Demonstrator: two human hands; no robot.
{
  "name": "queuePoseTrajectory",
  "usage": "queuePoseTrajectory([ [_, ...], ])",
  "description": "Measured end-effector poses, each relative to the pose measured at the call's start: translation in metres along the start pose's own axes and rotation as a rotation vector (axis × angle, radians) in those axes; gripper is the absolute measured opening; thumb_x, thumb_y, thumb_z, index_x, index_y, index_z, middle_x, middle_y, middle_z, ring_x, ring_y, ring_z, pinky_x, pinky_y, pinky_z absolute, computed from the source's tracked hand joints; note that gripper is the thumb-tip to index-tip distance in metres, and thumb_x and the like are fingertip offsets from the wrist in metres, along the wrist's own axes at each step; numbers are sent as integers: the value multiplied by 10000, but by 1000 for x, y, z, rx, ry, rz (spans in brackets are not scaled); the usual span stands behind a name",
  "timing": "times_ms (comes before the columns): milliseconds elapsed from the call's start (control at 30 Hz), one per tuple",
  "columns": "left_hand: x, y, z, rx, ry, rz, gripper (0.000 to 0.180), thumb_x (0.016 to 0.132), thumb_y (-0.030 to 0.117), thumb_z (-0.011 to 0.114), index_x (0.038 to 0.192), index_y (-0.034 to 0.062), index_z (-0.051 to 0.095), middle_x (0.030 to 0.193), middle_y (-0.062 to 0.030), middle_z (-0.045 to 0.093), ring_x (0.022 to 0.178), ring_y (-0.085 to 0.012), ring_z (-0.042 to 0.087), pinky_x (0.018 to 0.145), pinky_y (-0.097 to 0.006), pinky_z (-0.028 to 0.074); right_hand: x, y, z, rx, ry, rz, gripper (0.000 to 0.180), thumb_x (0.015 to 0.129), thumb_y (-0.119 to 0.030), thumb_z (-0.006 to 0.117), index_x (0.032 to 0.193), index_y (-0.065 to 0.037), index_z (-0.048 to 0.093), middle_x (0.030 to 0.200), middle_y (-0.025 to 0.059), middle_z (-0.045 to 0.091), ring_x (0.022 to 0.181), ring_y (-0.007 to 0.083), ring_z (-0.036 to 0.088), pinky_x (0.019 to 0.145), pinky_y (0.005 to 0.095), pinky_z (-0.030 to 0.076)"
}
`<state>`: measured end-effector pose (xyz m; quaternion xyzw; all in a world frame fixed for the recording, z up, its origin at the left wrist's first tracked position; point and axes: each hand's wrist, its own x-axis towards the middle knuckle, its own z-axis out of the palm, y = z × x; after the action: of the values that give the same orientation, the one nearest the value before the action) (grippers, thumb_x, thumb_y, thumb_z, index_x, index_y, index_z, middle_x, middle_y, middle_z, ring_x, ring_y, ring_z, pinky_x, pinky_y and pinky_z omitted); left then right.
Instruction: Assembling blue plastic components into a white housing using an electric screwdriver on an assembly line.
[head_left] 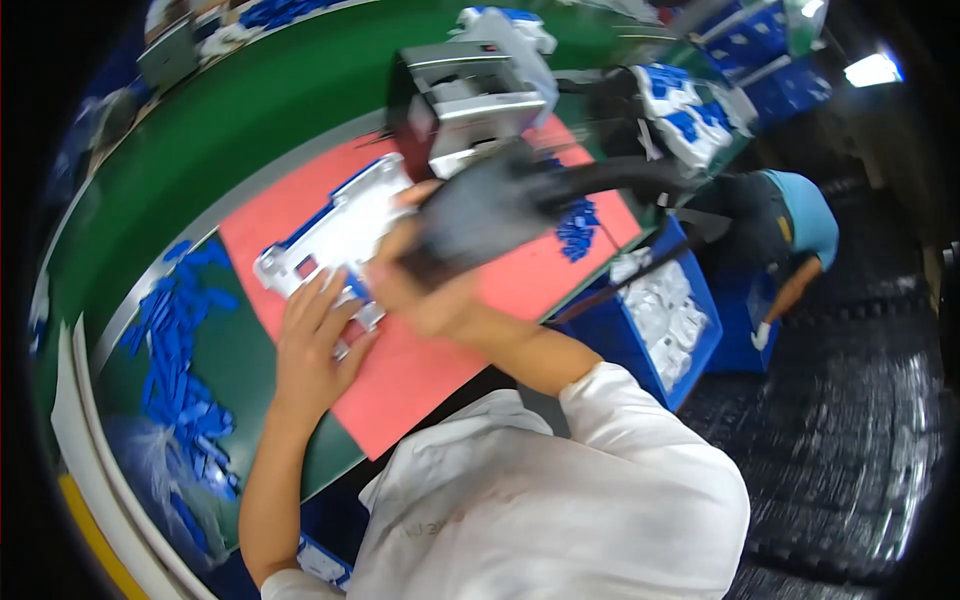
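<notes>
A long white plastic housing panel with a blue strip along its far edge lies slanted on the pink mat. My left hand rests on its near end, fingers stretched and thumb apart, touching the white and blue plastic there. My right hand is closed around a dark grey handheld tool, held above the panel's right side. Motion smears the tool, so its exact kind and its tip cannot be made out. A thick black cable or hose runs from it to the right.
Pink mat on a green bench; loose blue strips at left. A grey-black boxy device stands behind the panel. Small blue parts lie right. A blue bin holds white parts; beyond it a person bends down.
</notes>
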<state>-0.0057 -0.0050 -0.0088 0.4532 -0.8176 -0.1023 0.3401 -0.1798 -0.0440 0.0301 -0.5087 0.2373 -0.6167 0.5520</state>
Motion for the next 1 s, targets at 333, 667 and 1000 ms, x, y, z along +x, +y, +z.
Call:
queuePoseTrajectory([
  [333, 2, 0, 1, 30, 25, 33, 350, 663, 51, 783, 990, 53, 660, 1326, -131, 565, 1268, -337, 500, 1033, -451, 424, 20, -78, -51, -114, 138, -423, 595, 851, 18, 545, 1349, 13, 220, 642, 71, 495, 440, 146, 464, 455, 320, 460],
  [667, 30, 14, -52, -393, 141, -369, 221, 739, 87, 775, 932, 25, 687, 1042, -155, 695, 981, -230, 670, 858, -355, 512, 9, -84, -73, -40, -78, -235, 685, 863, -82, 634, 1411, -58, 223, 692, 76, 492, 517, 170, 484, 525, 324, 438],
  [1000, 93, -35, -115, -780, 202, -682, 250, 871, 229, 679, 912, -18, 689, 799, -31, 657, 725, -123, 603, 656, -262, 458, 6, -72, -98, -80, -87, -77, 690, 799, -24, 633, 1389, -31, 274, 696, 87, 517, 531, 172, 501, 508, 324, 458],
])
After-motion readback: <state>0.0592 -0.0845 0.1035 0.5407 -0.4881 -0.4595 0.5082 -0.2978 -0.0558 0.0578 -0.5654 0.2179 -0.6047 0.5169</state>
